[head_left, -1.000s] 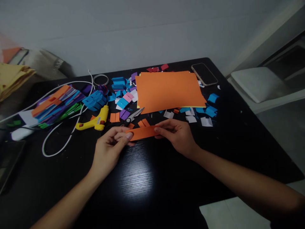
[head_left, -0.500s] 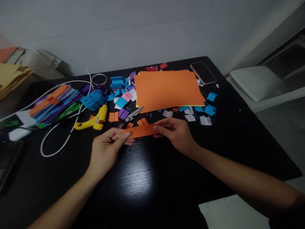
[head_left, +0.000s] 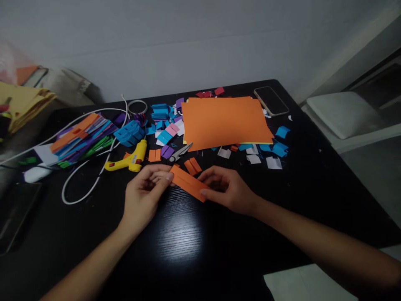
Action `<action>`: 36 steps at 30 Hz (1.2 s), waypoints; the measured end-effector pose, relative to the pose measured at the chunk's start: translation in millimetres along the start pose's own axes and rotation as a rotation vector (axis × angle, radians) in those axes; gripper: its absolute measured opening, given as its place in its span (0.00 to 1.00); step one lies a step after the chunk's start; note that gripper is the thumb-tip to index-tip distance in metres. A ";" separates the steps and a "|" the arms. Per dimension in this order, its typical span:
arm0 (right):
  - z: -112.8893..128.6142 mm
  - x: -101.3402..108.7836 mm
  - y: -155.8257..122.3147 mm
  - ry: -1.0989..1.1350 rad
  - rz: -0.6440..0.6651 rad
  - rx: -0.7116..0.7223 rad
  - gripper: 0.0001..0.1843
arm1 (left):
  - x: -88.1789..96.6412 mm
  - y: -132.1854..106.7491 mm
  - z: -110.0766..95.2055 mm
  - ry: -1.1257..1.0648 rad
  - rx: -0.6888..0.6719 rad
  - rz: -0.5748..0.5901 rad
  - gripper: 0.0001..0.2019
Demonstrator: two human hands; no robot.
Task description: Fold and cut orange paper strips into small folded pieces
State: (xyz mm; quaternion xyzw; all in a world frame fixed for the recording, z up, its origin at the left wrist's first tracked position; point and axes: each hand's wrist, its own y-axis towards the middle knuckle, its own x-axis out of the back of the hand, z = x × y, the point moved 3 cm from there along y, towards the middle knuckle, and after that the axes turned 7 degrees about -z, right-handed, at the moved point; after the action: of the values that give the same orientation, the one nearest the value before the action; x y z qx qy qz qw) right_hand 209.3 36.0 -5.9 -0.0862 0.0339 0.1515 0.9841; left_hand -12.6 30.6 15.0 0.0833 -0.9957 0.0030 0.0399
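Note:
Between my hands is an orange paper strip (head_left: 189,184), tilted so that its right end hangs lower. A faint crease line runs along it. My left hand (head_left: 145,188) pinches its upper left end between thumb and fingers. At the lower right end, my right hand (head_left: 227,190) grips it with the thumb in front. Just beyond the strip lie a folded orange paper piece (head_left: 193,166) and scissors (head_left: 180,154), their handles partly hidden. A yellow glue gun (head_left: 131,159) rests past my left hand.
Behind my hands lies a stack of orange sheets (head_left: 227,121), ringed by small folded paper pieces. Bundled coloured strips (head_left: 84,136), a white cable (head_left: 64,190) and a dark phone (head_left: 19,217) are on the left. Another phone (head_left: 271,100) sits at the back right.
The strip has gone from nearly level to slanting down rightward, and its face has turned. My right hand has moved lower. The whole view has shifted slightly.

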 end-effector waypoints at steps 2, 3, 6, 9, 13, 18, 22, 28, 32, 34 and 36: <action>2.1 -5.3 -4.9 -0.064 0.100 0.001 0.15 | -5.8 -6.8 -0.4 0.032 -0.006 0.111 0.08; 3.1 -7.2 -6.7 -0.086 0.124 0.007 0.14 | -9.2 -11.0 -0.2 0.047 -0.010 0.169 0.08; 5.0 -10.0 -8.3 -0.127 0.112 0.035 0.09 | -17.5 -21.4 1.5 0.078 -0.013 0.285 0.08; 4.0 -10.3 -7.1 -0.137 0.069 0.048 0.09 | -20.4 -24.5 3.5 0.117 -0.010 0.315 0.06; 1.7 -9.5 -6.6 -0.125 0.060 0.019 0.10 | -20.4 -23.1 4.6 0.194 0.005 0.382 0.09; 3.6 -10.1 -8.5 -0.119 0.110 0.027 0.08 | -22.0 -24.9 6.0 0.207 0.011 0.463 0.11; 3.4 -10.9 -8.8 -0.159 0.122 0.029 0.06 | -24.7 -27.5 6.8 0.229 -0.024 0.511 0.10; 1.3 -11.0 -8.8 -0.183 0.162 0.014 0.05 | -27.4 -28.9 4.3 0.283 -0.125 0.516 0.08; 1.5 -11.9 -9.2 -0.178 0.152 0.021 0.04 | -26.7 -28.0 4.8 0.296 -0.136 0.515 0.08; 1.9 -12.3 -9.3 -0.167 0.130 0.030 0.04 | -26.0 -26.7 4.7 0.303 -0.129 0.518 0.08; 1.9 -12.3 -9.3 -0.165 0.111 0.035 0.03 | -25.1 -24.6 4.0 0.311 -0.122 0.522 0.08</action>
State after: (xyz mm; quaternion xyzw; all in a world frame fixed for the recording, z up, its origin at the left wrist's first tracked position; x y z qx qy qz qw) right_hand 200.5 24.0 -1.3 -0.0541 -0.0398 0.2118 0.9750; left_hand 15.8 10.4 8.9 -0.1795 -0.9637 -0.0340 0.1946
